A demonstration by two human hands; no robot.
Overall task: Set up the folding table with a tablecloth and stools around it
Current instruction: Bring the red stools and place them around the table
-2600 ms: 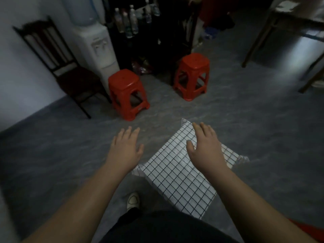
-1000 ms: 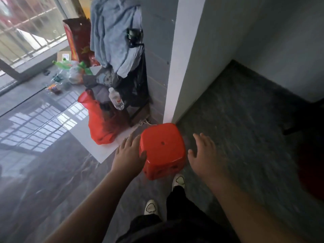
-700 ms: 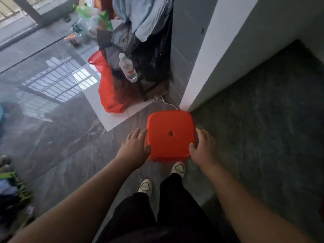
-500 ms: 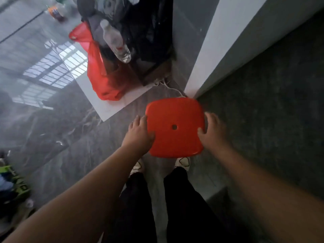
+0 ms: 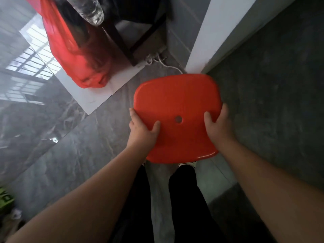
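The left grip (image 5: 142, 132) holds the near-left edge of the red stool (image 5: 177, 102): the thumb lies on top of the seat and the fingers curl round the rim, their tips hidden underneath. The right grip (image 5: 218, 125) holds the right edge the same way, thumb on top, fingers wrapped out of sight. Between the two thumbs is a small round hole (image 5: 178, 119) in the seat. Only the seat top shows. The legs are hidden below it, so I cannot tell whether the stool stands on the floor (image 5: 70, 155) or is raised.

Just nearer than the grips, dark trousers (image 5: 189, 199) run down to feet almost wholly covered by the seat. Beyond the stool a white cable (image 5: 164, 64) trails past the foot of a white wall corner (image 5: 206, 41). Further off to the left a red plastic bag (image 5: 78, 64) hangs beside a dark furniture leg (image 5: 119, 37), with a clear bottle (image 5: 91, 9) above it, cut off by the top edge. Far left of the grips, a green object (image 5: 5, 199) is cropped, its dark marking too blurred to read.
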